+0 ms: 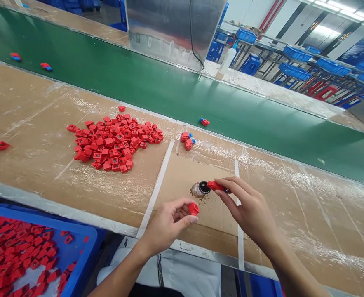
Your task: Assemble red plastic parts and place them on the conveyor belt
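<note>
My left hand (165,227) pinches a small red plastic block (193,208) between thumb and fingers, just above the cardboard sheet (221,212). In my right hand (248,206) is another red plastic piece (214,185), with a bit of dark blue showing under the fingers. Its tip is at the rim of a small black round cup (204,188); whether it touches cannot be made out. Close against that cup is a clear round container (196,190), with brown specks scattered around both. Two red pieces with blue ends (188,144) lie farther back.
A heap of red blocks (116,140) covers the bench at left. More fill a blue bin (90,243) at lower left. Behind the bench runs a green conveyor belt (157,88) carrying a few red-and-blue pieces (204,122). A metal panel (169,33) and white bottle (228,60) stand beyond.
</note>
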A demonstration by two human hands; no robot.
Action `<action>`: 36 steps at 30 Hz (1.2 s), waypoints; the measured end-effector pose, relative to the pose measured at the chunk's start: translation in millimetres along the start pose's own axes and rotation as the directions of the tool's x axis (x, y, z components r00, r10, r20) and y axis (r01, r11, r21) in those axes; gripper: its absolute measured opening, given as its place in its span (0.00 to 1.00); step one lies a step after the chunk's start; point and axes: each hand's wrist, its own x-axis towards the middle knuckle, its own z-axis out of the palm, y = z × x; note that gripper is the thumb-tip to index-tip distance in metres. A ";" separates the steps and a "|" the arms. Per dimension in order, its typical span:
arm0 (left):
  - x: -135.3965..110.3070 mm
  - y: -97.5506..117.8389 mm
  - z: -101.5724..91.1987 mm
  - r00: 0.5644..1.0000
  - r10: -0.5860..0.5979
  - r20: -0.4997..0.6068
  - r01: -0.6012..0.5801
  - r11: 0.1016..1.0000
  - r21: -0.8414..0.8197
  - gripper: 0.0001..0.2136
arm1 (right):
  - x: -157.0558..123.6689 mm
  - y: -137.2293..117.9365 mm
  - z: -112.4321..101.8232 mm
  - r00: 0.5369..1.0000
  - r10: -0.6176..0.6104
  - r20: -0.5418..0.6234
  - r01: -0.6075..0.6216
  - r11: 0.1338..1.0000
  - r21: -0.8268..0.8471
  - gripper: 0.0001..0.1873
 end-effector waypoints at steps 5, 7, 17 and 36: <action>-0.3 -1.8 -2.9 1.000 -0.016 0.012 0.017 0.999 -0.046 0.09 | -2.9 -18.4 -8.6 0.998 0.007 -0.054 -0.001 0.994 0.111 0.09; -0.5 -1.9 -3.8 0.999 -0.024 0.030 0.025 0.998 -0.055 0.09 | -6.4 -27.7 -9.8 0.999 0.001 -0.050 0.007 0.988 0.152 0.10; -4.1 1.0 -4.2 0.998 -0.041 0.053 0.043 0.998 -0.044 0.10 | -22.6 -34.6 11.6 0.999 0.022 0.031 -0.029 0.964 0.263 0.12; -4.5 1.0 -6.6 0.993 -0.062 0.100 0.051 0.993 0.110 0.09 | -35.2 -37.5 23.7 0.995 -0.007 0.104 -0.017 0.972 0.235 0.10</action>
